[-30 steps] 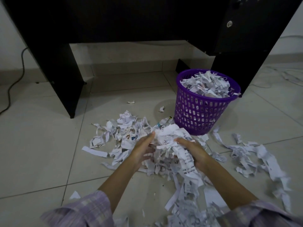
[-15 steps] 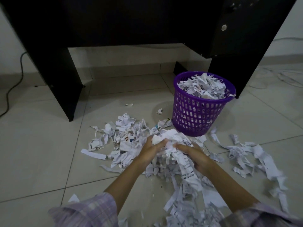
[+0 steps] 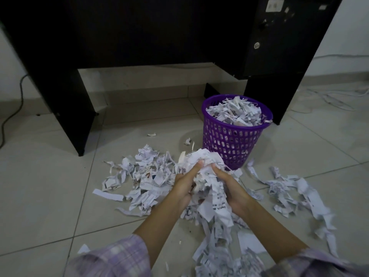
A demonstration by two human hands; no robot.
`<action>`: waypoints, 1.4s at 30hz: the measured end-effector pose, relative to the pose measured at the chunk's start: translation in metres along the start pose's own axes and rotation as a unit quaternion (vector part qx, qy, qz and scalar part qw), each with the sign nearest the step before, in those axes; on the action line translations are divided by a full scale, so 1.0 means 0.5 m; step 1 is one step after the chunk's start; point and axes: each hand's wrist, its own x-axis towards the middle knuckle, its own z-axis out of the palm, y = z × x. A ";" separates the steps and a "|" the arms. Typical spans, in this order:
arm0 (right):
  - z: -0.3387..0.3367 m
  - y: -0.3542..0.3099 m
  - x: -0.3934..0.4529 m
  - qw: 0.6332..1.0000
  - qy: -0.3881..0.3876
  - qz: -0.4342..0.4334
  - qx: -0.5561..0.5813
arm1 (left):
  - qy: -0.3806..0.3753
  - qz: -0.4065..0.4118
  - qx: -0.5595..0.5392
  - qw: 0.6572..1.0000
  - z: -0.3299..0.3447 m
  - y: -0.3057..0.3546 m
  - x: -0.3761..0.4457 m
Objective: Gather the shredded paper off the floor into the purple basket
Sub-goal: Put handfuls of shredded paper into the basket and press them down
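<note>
A purple lattice basket [image 3: 232, 143] stands on the tiled floor, heaped to the rim with shredded paper. In front of it white paper shreds [image 3: 145, 177] lie scattered over the tiles. My left hand [image 3: 184, 185] and my right hand [image 3: 232, 189] are pressed together around a bunch of shreds [image 3: 203, 162], fingers curled on it, lifted just above the pile and just short of the basket's near wall. Long strips trail down from the bunch between my wrists.
A black desk [image 3: 65, 100] stands behind, its left leg panel on the floor and its right panel just behind the basket. More shreds [image 3: 299, 194] lie to the right. A dark cable [image 3: 14, 108] runs at far left, pale cables [image 3: 335, 98] at far right.
My hands have closed together on the bunch of shreds and raised it off the pile, a little nearer the basket. The view has tilted up slightly.
</note>
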 end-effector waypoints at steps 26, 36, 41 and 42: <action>-0.080 -0.062 -0.072 0.988 0.113 -0.050 0.095 | 0.030 -0.079 0.063 0.994 0.152 -0.015 0.008; -0.078 -0.263 -0.013 0.990 0.101 -0.096 0.010 | 0.074 0.180 0.305 0.932 0.212 0.191 0.060; -0.076 -0.396 0.064 0.978 0.114 -0.170 -0.041 | 0.069 0.299 0.462 0.832 0.233 0.290 0.093; -0.078 -0.418 0.079 0.970 0.137 -0.191 -0.060 | 0.075 0.309 0.496 0.808 0.234 0.304 0.104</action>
